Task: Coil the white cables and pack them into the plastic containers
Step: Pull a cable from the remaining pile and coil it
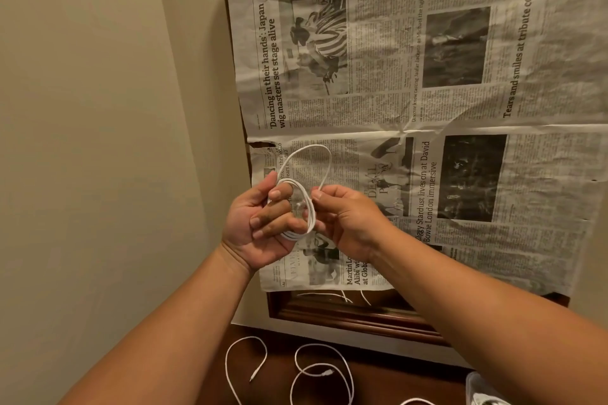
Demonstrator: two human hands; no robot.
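Both hands are raised above a dark wooden tabletop [394,378], working one white cable [304,204] between them, so it hangs in the air rather than lying on anything. The left hand [260,223] has its fingers curled round a small coil of several turns. The right hand [345,220] pinches the strand at the coil's right side between thumb and forefinger, and one larger loop stands up above the two hands. Behind them a spread newspaper [394,108] covers a dark wooden frame [345,312] on the beige wall [98,108]. Below, near the tabletop's back edge, two loose white cables lie uncoiled: one [245,358] to the left and a second [322,368] just beside it. Toward the right edge sits a clear plastic container [477,385] — only its corner shows.
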